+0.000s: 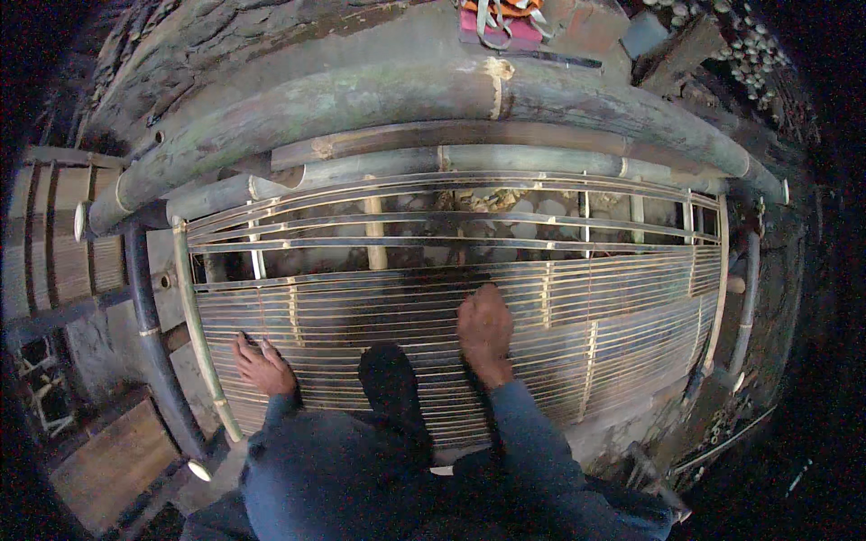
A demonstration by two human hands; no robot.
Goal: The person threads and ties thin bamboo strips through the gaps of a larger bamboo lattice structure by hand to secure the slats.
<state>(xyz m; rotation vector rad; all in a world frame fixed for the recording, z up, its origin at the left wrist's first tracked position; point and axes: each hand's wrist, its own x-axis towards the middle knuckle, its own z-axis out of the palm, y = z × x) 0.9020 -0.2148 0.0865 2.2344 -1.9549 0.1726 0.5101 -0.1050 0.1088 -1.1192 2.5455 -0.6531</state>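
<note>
A frame of thin split-bamboo slats (352, 362), strung in close rows, lies in front of me. My left hand (262, 365) rests on the slats near the frame's left rail (200, 329), its fingers apart. My right hand (485, 329) is closed in a fist over the middle of the slats. Whatever may be in that fist is hidden, and a dark shadow falls around its knuckles. Toward the far side several slats (451, 217) run more loosely, with wide gaps between them. A dark-covered foot or knee (390, 383) comes over the slats between my hands.
Thick bamboo poles (379, 104) cross behind the frame. Dark bamboo posts stand at the left (155, 334) and right (749, 298). A wooden board (113, 464) lies at lower left. A pink and orange bundle (501, 27) with straps sits at the far side.
</note>
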